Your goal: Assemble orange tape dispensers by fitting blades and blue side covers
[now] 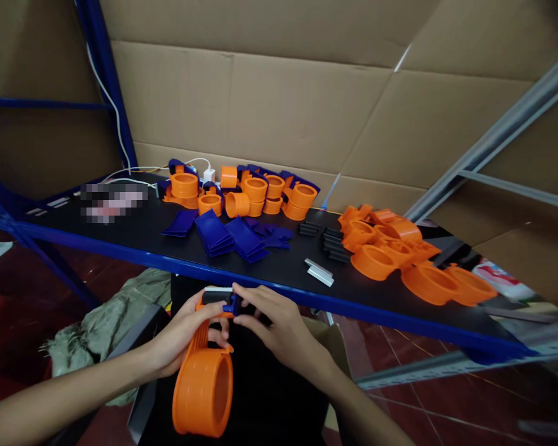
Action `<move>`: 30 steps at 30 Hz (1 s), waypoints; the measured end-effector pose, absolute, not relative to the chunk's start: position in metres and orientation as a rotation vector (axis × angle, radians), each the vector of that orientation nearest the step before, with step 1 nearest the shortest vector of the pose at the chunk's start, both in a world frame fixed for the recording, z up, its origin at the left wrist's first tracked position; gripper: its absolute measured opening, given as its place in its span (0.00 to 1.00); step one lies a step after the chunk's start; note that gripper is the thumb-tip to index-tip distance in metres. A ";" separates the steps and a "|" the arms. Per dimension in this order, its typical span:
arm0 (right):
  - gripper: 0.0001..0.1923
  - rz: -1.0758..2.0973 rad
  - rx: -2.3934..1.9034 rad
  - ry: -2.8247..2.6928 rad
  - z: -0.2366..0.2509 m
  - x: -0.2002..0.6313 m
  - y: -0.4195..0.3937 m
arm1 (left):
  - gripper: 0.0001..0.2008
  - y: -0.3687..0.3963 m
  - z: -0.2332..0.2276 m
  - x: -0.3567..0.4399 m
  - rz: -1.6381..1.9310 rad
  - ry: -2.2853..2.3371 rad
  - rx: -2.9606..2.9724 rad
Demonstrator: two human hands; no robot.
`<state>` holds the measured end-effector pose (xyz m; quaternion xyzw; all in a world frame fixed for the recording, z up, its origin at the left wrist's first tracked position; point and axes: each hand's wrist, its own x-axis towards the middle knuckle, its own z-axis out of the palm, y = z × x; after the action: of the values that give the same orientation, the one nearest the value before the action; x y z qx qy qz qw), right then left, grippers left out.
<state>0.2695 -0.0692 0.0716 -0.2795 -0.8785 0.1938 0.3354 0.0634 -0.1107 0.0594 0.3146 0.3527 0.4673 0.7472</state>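
Both hands are clamped on one orange tape dispenser (204, 378), held low and near, in front of the shelf edge and above a dark bin. My left hand (186, 337) wraps the orange handle from the left, fingers curled under it, while my right hand (272, 325) pinches the small blue piece (232, 303) at the top end, just beside the toothed metal blade (216, 290). The round hub hangs downward, its open side facing right.

To do this well, I judge the left hand should hold the handle steady and square while the right presses the blue piece straight in, with fingertips kept off the blade's teeth.

Just beyond the hands runs the blue front rail of a black shelf (134, 232). Near its edge lie two loose metal strips (319, 271). To their left sit fans of flat blue plates (227, 238); to the right, small stacks of black parts (332, 243) and a heap of bare orange dispenser bodies (400, 254) running off to the right. Farther back stands a cluster of orange bodies with blue fitted (246, 189), with a white charger and cable (209, 174) among them. A blurred patch covers something at the far left of the shelf. Cardboard sheets (283, 105) form the back wall, a grey metal rack upright (497, 133) slants across the right, and a reddish floor with a crumpled green cloth (116, 322) shows below left.
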 end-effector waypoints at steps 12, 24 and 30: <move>0.23 0.346 -0.671 -2.329 0.077 0.272 -0.080 | 0.10 -0.113 0.046 0.062 1.075 0.783 1.069; 0.22 0.133 -0.699 -2.366 0.090 0.272 -0.099 | 0.13 -0.119 0.055 0.054 1.074 0.783 1.200; 0.24 0.302 -0.722 -2.259 0.072 0.274 -0.073 | 0.23 -0.113 0.063 0.055 0.991 0.385 0.952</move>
<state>0.2742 -0.0733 0.0723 -0.2808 -0.8792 0.1177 0.3665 0.0549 -0.1134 0.0633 0.4364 0.1767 0.4546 0.7561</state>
